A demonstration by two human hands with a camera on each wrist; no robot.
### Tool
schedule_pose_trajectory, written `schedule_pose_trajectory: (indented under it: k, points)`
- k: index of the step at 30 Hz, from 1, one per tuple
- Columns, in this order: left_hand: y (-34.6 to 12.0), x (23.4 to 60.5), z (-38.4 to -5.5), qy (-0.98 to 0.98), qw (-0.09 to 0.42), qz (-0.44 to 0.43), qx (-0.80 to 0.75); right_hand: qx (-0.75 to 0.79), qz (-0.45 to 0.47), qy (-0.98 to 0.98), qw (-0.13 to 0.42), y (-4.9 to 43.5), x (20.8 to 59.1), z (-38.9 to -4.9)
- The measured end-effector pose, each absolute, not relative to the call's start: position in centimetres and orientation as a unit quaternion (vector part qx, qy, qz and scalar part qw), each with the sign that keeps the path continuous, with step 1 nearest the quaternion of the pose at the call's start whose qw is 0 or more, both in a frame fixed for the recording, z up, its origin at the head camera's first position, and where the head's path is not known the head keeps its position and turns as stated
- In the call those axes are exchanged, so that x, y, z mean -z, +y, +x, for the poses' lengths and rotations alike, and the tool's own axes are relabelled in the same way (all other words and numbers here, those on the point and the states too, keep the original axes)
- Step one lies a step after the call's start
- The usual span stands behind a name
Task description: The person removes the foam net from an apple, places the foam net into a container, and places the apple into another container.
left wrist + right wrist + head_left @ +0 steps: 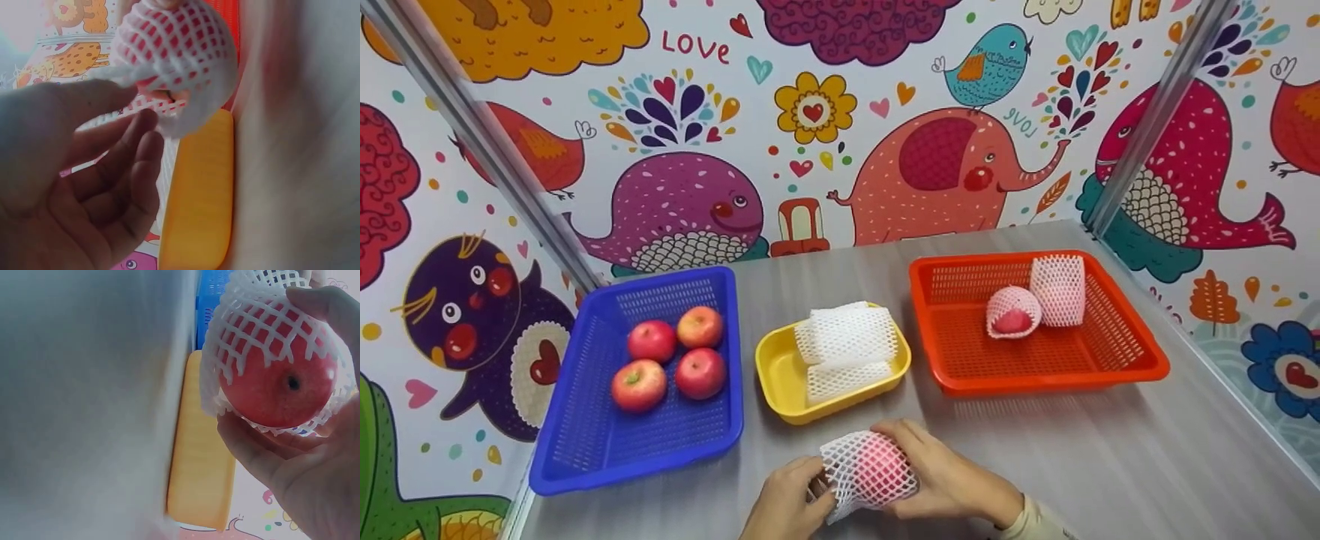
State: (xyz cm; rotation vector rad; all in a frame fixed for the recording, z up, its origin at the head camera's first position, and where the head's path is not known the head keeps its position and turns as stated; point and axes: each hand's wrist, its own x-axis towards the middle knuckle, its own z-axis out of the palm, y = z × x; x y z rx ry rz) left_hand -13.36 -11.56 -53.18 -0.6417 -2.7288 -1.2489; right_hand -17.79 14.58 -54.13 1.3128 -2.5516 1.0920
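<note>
A red apple (278, 391) sits inside a white foam net sleeve (840, 469), held above the table in front of the yellow basket. My right hand (937, 476) grips the apple through the netting from the right, fingers on top and thumb side below. With thumb and fingertips, my left hand (791, 499) pinches the sleeve's left end. In the left wrist view the apple's stem hollow shows through the sleeve's opening, beside the left fingertips (147, 119). The right wrist view shows the apple's other end bare of netting.
A blue basket (637, 476) at left holds several bare apples (639, 386). In the middle, a yellow basket (780, 382) contains white foam sleeves (851, 337). The red basket (1035, 386) at right has two net-wrapped fruits (1057, 292). A patterned wall (810, 180) stands behind.
</note>
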Motion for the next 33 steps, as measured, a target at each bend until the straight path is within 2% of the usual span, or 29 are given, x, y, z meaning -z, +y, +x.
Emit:
schedule_pose_trajectory:
  k: [5, 8, 16, 20, 26, 33]
  points:
    - [-11.6, 53.1, -13.7, -0.887, -0.047, -0.180, 0.422, -0.362, 0.443, -0.819, 0.040, 14.4, 53.7, -17.6]
    - [-11.5, 53.1, -13.8, -0.876, -0.071, -0.178, 0.443, -0.363, 0.461, -0.808, 0.048, 14.1, 53.4, -17.4]
    - [-10.8, 53.3, -14.0, -0.846, -0.087, -0.203, 0.485, -0.353, 0.475, -0.806, 0.012, 13.3, 52.9, -16.9]
    - [-11.0, 53.4, -14.0, -0.859, -0.076, -0.213, 0.459, -0.329, 0.477, -0.815, 0.018, 13.6, 52.7, -16.6]
    - [-11.5, 53.6, -14.0, -0.861, -0.071, -0.199, 0.462, -0.299, 0.490, -0.816, 0.069, 14.6, 52.4, -16.6]
    - [-12.0, 53.8, -14.0, -0.854, -0.065, -0.176, 0.486, -0.321, 0.519, -0.773, 0.172, 14.5, 52.1, -17.2]
